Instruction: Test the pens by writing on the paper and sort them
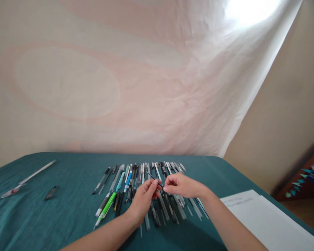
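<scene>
Over the rows of pens, my left hand (pixel 143 198) pinches a thin dark pen piece (pixel 151 175), perhaps a refill, which slants up and to the left from the fingers. My right hand (pixel 184 185) is just to the right, thumb and fingertips closed together at the lower end of the same piece. Below and around both hands lie many pens, clear barrels and caps in two rough rows. A green pen (pixel 106 207), a blue-and-white pen (pixel 128 178) and a turquoise pen (pixel 120 181) stand out at their left side. My forearms and hands hide some of the near row.
A dark green cloth (pixel 75 212) covers the table. On the left lie a long white stick in a clear wrapper (pixel 38 172) and a short dark cap (pixel 51 192). White paper sheets (pixel 267 221) with handwriting rest at the right. A pale curtain (pixel 146 87) hangs behind.
</scene>
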Demonstrator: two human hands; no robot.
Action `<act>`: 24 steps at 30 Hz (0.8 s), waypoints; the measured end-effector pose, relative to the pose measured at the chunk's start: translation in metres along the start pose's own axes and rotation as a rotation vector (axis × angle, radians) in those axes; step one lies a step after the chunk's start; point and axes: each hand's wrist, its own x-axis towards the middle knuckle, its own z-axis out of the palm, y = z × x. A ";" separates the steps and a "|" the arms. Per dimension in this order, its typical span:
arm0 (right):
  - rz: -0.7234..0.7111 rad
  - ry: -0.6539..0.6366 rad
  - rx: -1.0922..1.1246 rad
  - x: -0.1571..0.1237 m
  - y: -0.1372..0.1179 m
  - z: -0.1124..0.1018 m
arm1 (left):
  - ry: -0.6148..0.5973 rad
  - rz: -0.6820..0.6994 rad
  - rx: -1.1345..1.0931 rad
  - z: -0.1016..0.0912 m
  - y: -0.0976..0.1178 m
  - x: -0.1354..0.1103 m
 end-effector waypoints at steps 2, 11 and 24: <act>0.014 0.000 0.006 0.001 -0.002 0.005 | 0.006 0.006 0.010 -0.001 -0.003 0.000; 0.078 0.268 -0.393 0.007 0.035 -0.015 | -0.030 0.015 -0.030 0.005 0.004 -0.006; 0.202 0.441 -0.747 -0.002 0.107 -0.030 | -0.080 -0.014 -0.011 0.002 0.002 -0.008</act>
